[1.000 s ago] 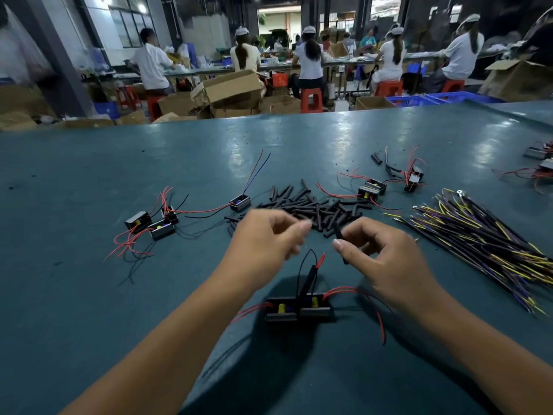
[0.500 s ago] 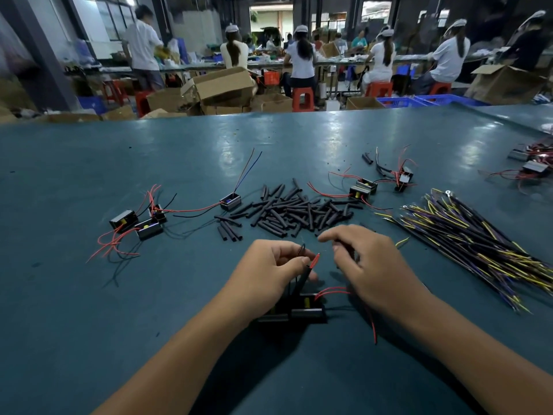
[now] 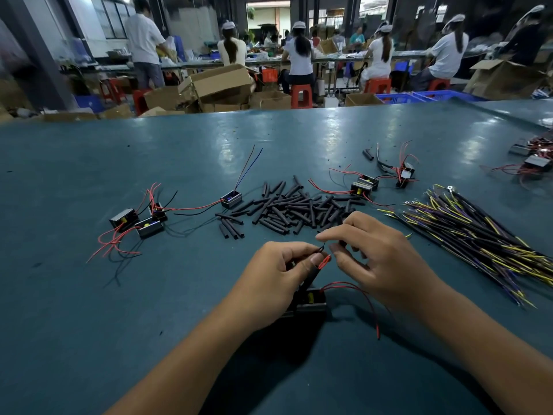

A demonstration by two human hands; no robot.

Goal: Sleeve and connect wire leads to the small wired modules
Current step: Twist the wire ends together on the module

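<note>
**newbie:** Where's the work at?

**oldhand:** Near edge of the table (image 3: 89, 324). Left hand (image 3: 269, 283) pinches the red and black leads (image 3: 323, 261) above the module (image 3: 311, 301); right hand (image 3: 383, 265) pinches what looks like a sleeve (image 3: 342, 242), partly hidden.

**newbie:** Tricky?

**oldhand:** Probably. Leads are light and floppy, so hold near the tips. Sleeve pile (image 3: 293, 211) sits just beyond.

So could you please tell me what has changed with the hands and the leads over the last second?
The left hand dropped from mid-air onto the module and now pinches its black and red leads. The right hand closed in beside it, holding a black sleeve at the lead tips. The sleeve pile, the wire bundle and the other modules stayed put.
</note>
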